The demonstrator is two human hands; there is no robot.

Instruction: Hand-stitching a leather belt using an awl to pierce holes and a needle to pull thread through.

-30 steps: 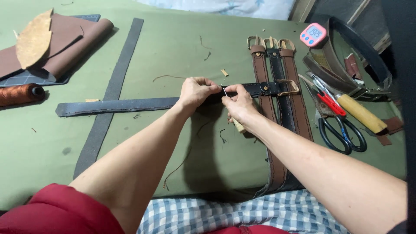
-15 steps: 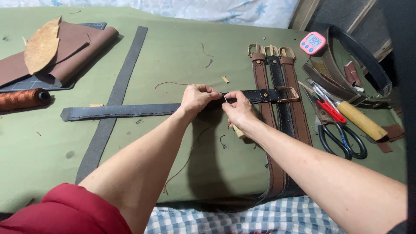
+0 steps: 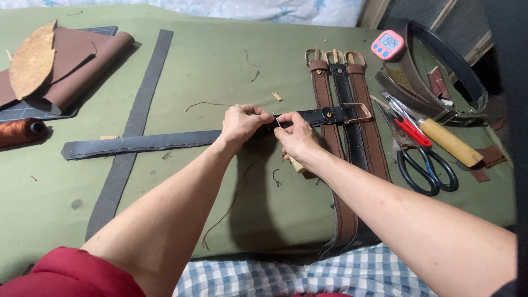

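Pinching the long black stitched leather belt [image 3: 181, 138] lying crosswise on the green work mat [image 3: 220, 60], the left hand [image 3: 242, 124] is steadying it while the right hand [image 3: 297, 138] is gripping a thin steel needle [image 3: 277, 122]; keeping the strap flat should help each stitch sit evenly.

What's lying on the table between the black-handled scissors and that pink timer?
In the head view, between the scissors and the pink timer lie a red-handled tool, a yellow-handled tool and ends of loose leather straps.
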